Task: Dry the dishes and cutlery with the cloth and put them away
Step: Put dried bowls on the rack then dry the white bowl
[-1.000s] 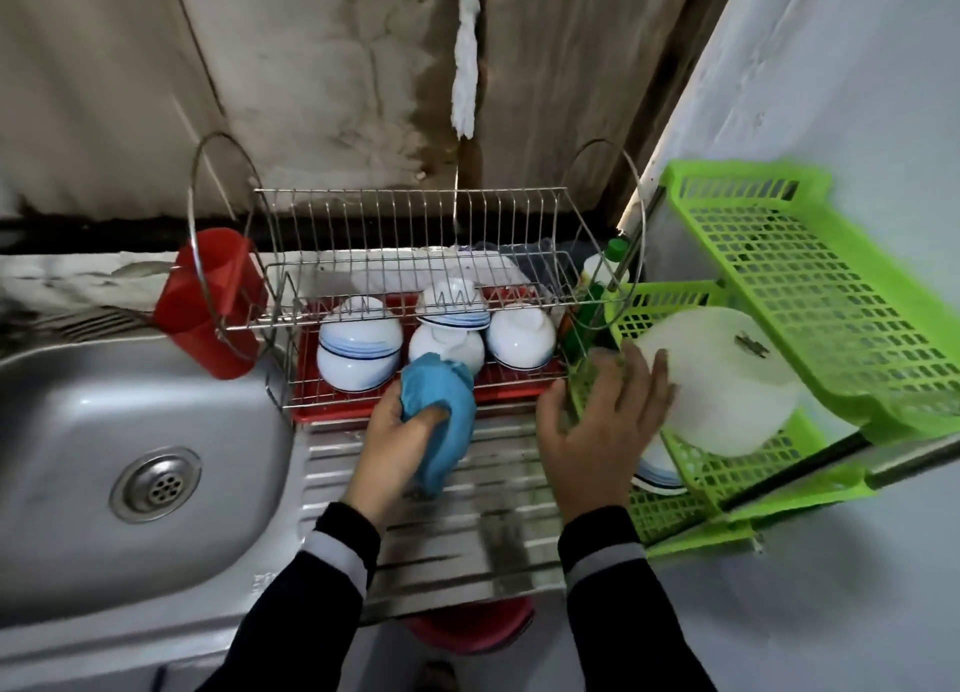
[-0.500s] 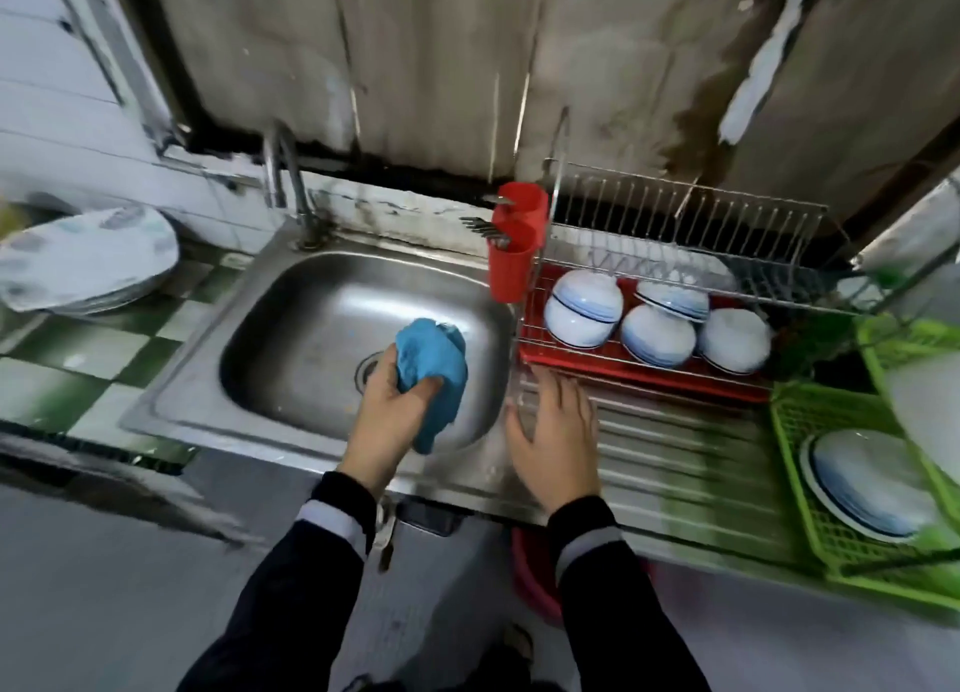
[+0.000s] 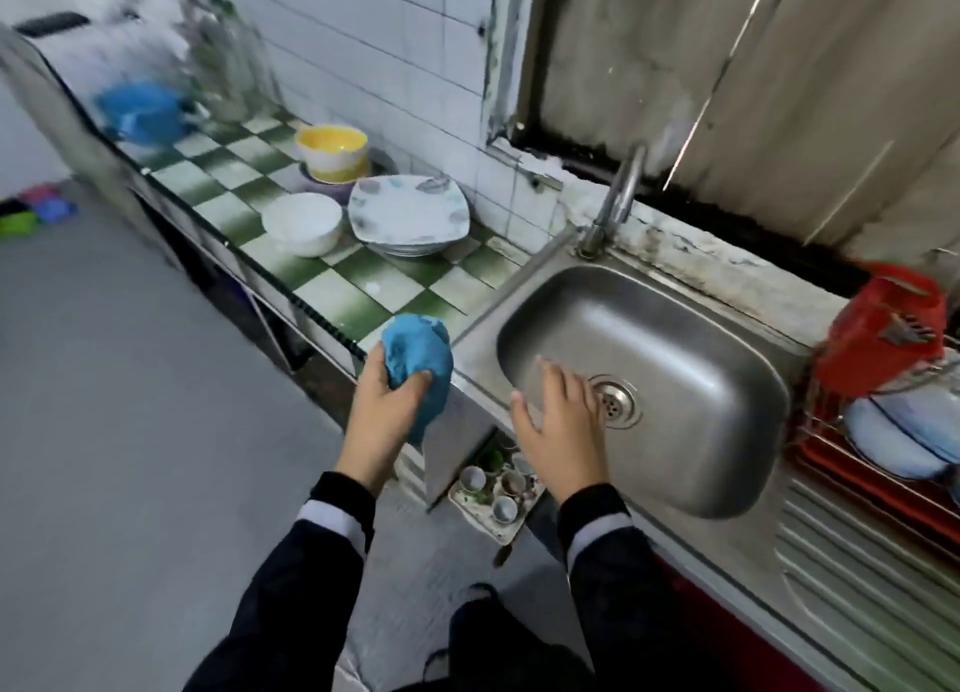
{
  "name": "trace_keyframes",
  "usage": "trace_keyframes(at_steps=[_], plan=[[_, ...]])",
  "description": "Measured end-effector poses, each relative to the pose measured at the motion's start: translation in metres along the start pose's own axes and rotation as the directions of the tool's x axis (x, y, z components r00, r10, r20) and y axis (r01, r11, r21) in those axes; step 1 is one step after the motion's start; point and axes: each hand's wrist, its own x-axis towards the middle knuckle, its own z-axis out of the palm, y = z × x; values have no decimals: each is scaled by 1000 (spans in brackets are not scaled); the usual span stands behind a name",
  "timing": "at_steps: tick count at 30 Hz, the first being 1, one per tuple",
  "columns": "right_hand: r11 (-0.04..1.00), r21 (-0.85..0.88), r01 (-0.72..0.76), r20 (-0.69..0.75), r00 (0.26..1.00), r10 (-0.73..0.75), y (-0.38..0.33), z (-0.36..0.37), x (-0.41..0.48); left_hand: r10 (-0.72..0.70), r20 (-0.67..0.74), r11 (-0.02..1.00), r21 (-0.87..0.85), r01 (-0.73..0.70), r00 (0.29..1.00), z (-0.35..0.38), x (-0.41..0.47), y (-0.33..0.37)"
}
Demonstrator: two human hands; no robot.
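Note:
My left hand grips a bunched blue cloth at the front corner of the green-checked counter. My right hand is spread open and empty over the front rim of the steel sink. On the counter stand a stack of square patterned plates, a white bowl and a yellow bowl on further dishes. At the far right, blue-rimmed bowls sit in the wire rack over a red tray, beside a red cutlery cup.
A tap rises behind the sink. A blue pot and glass bottles stand blurred at the counter's far end. A tray of small cups lies on the floor under the sink. The ribbed drainboard lies right of the basin.
My view has swung left from the rack and green shelf to the sink and counter. Both hands moved left with it; the left still holds the cloth, the right left the shelf empty.

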Motion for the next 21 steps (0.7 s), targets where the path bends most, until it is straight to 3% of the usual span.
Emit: trace_keyframes(at_steps=[6,12,21], plan=[[993,73,93,117,988,-101,-59,48,51,-10,-208,999,-38,2,978,-63,45,1],[976,150,158,199,962,-187,-120,109,127,-5,-328,1000,-14,0,945,-117,122,1],[954,286,84,248,956,-158,-198,178,249,-36,-373,997,56,61,927,-173,261,21]])
